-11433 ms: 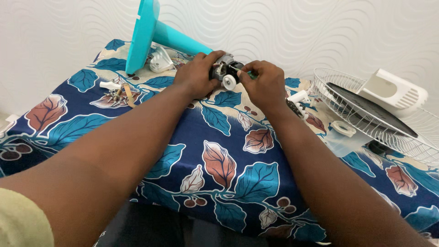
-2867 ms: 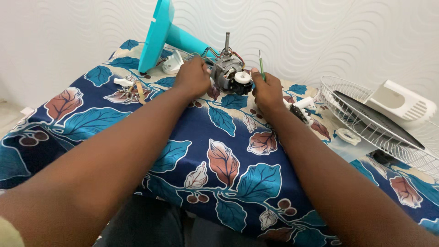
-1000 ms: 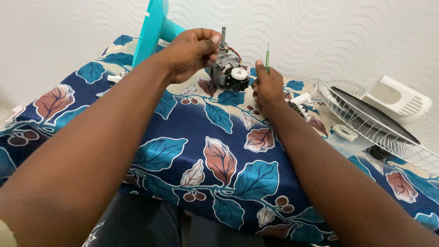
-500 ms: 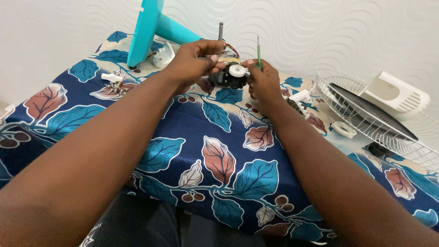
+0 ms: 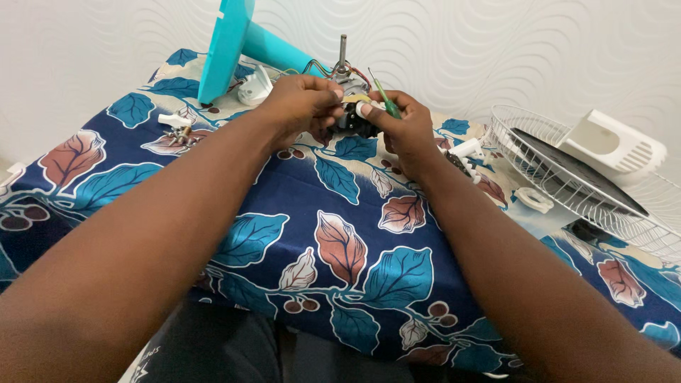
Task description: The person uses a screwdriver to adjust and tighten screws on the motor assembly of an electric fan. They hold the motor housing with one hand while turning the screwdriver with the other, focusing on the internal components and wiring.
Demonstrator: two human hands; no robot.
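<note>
Head view. A fan motor (image 5: pixel 349 106) is held just above the far part of a table covered by a blue leaf-patterned cloth (image 5: pixel 340 234). Its steel shaft (image 5: pixel 342 50) stands upright above the motor body, and red and dark wires (image 5: pixel 358 74) are seen at its top.

The left hand (image 5: pixel 301 106) is closed on the motor from the left side, with fingertips pinched at a pale yellowish part on the motor's upper face. The right hand (image 5: pixel 397 128) is closed as well: a green-handled screwdriver (image 5: pixel 386 103) is gripped in it, its thin shank pointing up and slightly left, while the thumb and forefinger are pressed against a small white part at the motor's front. The two hands touch the motor from opposite sides and nearly meet over it.

Behind the left hand, a turquoise fan stand (image 5: pixel 245 46) is laid on its side, its round base turned edge-on and its column running right toward the motor. A white plastic piece (image 5: pixel 253 89) lies just beside the base. A small white knob with loose screws (image 5: pixel 177 126) is noted on the cloth, well left of the hands.

To the right, a white wire fan guard (image 5: pixel 567 174) is laid flat, with a dark fan blade inside it and a white plastic housing (image 5: pixel 613 142) resting on its far rim. A white ring-shaped part (image 5: pixel 533 199) lies near the guard.
</note>
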